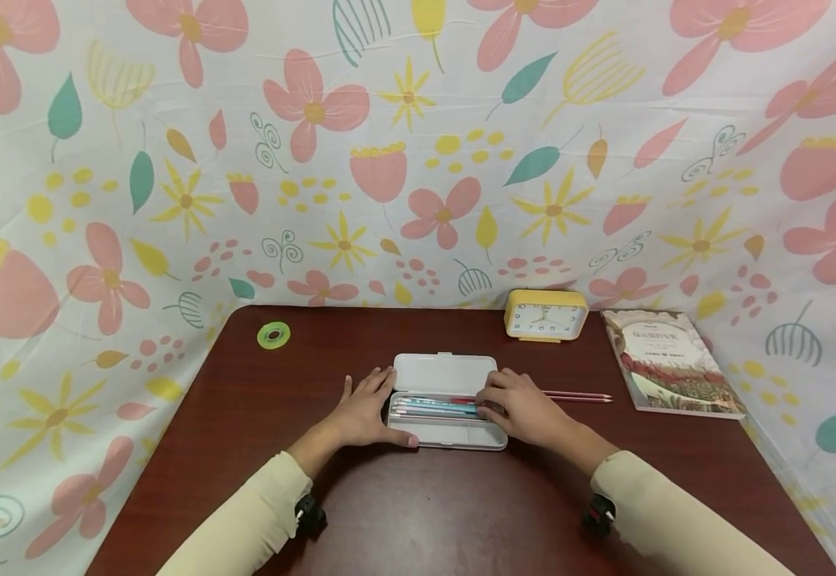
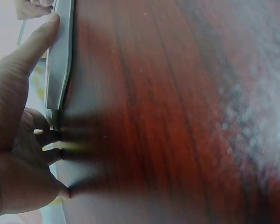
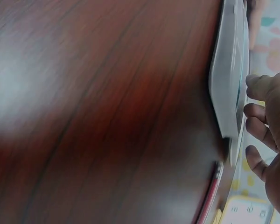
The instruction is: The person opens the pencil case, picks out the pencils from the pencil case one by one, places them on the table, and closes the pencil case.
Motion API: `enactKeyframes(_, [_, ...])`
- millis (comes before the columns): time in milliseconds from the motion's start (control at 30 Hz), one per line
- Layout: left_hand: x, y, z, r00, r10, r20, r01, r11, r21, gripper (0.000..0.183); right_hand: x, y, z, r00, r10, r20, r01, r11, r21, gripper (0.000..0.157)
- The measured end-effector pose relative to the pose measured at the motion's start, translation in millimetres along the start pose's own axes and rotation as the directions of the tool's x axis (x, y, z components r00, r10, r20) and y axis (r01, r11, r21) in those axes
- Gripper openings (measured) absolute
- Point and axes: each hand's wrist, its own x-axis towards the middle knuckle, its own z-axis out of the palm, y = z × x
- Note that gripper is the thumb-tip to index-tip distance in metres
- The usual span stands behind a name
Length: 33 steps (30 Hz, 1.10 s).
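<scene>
A white pencil case (image 1: 425, 433) lies on the table with its lid (image 1: 445, 374) laid open to the back. Several pencils (image 1: 432, 407), mostly pale and light blue, lie side by side in it; a red one shows behind them. My left hand (image 1: 367, 412) is spread at the case's left end, its thumb on the front edge and the other fingertips down beside the case. Over the right end of the pencils my right hand (image 1: 522, 408) bends its fingers, thumb and forefinger tips near each other. I cannot tell whether they pinch a pencil.
Two reddish pencils (image 1: 579, 396) lie on the table to the right of the case. A yellow alarm clock (image 1: 546, 315) stands at the back, with a book (image 1: 670, 364) farther right. A green roll of tape (image 1: 274, 335) lies at the back left. Flowered cloth (image 1: 389, 200) hangs behind the table.
</scene>
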Motion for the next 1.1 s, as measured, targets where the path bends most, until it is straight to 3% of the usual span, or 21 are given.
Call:
enactKeyframes(300, [-0.1,-1.9,1.1,1.0,0.006,0.001,-0.006,1.0,-0.009,0.14,22,-20,16.3,0.998,0.007,0.058,-0.004,0.999,-0.039,0.012])
enactKeyframes(533, [2.4,-9.5,5.7,0.998,0.052,-0.027,-0.053,0.998,-0.035,0.147,35,-32,24.0,0.996,0.042,0.073,-0.038,0.997,-0.062,0.015])
enactKeyframes(733, [-1.1,-1.7,-3.1,1.0,0.03,-0.001,-0.03,0.999,-0.024,0.143,45,-42,26.8,0.989,0.098,0.107,-0.092,0.994,-0.054,0.013])
enactKeyframes(933, [-0.4,-2.4,-1.1,1.0,0.017,0.007,-0.017,0.999,-0.045,0.145,51,-50,27.5,0.975,0.171,0.142,-0.167,0.985,-0.035,0.009])
enactKeyframes(1100, [0.0,-3.7,0.0,1.0,0.02,-0.008,-0.02,0.999,-0.034,0.145,53,-52,29.8,0.977,0.169,0.128,-0.165,0.986,-0.037,0.009])
